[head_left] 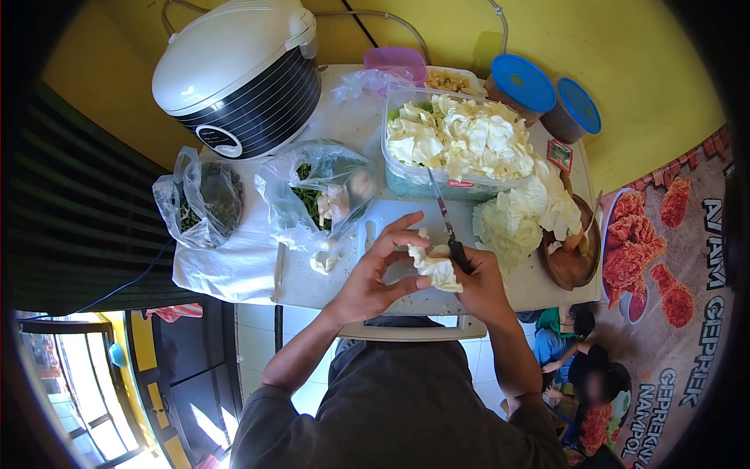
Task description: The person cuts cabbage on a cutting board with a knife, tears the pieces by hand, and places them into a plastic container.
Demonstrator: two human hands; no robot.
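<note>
- Cabbage piece (436,270) sits just above the cutting board (391,258), near bench edge, held between both your hands.
- Left hand (375,277): fingers (398,230) spread and arched over the piece, thumb pressing it from below. A pinch, not a fist.
- Right hand (484,285): fingers closed around the knife (447,223) handle, blade pointing away from you toward the tub (406,184).
- Looks like you're trimming leaves in hand. Keep the left thumb behind the edge line, not across it.
- Cut away from the palm, short strokes; blade tip is close to the tub wall, so mind it.
- Better to set the piece down on the board for any hard core section, my call.
- The tub holds cut cabbage, just beyond the board.
- Loose leaves (519,215) piled right of the board, beside a wooden bowl (574,262).
- Bags of greens (312,195) left of the board; rice cooker (238,74) at far left; two blue-lidded pots (539,90) at back right.
</note>
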